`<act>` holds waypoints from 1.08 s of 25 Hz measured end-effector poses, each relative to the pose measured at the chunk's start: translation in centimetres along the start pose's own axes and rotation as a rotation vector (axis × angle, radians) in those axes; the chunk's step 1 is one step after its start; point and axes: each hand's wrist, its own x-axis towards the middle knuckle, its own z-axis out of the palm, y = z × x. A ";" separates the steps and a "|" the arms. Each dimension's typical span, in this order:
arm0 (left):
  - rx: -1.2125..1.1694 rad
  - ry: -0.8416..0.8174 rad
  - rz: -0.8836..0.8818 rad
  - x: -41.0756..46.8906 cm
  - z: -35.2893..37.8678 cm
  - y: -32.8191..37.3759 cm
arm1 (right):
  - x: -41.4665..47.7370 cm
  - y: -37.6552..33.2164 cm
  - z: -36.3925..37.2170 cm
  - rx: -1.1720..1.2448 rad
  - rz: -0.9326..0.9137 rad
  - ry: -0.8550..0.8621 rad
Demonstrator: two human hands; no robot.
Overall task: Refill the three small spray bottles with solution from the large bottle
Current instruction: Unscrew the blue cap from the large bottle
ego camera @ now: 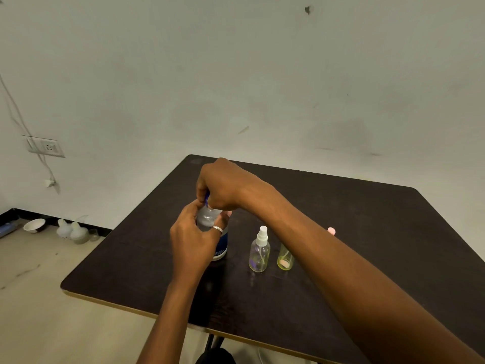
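The large clear bottle with a blue label stands upright on the dark table. My left hand grips its body. My right hand closes over its top, where a bit of blue cap shows between the fingers. To the right stands a clear small spray bottle with a white sprayer. Next to it is a yellow-green small bottle, its top hidden by my right forearm. A pink sprayer tip of a third bottle peeks out behind that forearm.
The table's near edge runs across the lower left. On the floor by the wall lie a white bowl and pale plastic containers. A wall socket with a hanging cable is at left.
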 end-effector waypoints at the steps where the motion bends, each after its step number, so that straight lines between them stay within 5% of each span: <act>1: 0.002 -0.001 -0.002 0.0 0.0 0.0 | -0.1 0.0 -0.1 0.001 -0.013 0.001; 5: 0.007 -0.002 -0.006 0.1 0.0 -0.1 | -0.2 0.4 -0.2 -0.003 -0.007 -0.013; 11: 0.003 0.015 0.002 0.0 0.2 0.1 | 0.7 0.1 -0.4 -0.103 0.173 0.181; 23: 0.024 0.015 -0.015 0.1 0.1 -0.1 | 0.1 0.5 -1.0 -0.012 -0.062 -0.071; 27: 0.023 0.018 -0.016 0.1 0.1 -0.1 | 0.3 0.8 -1.2 0.001 0.024 -0.002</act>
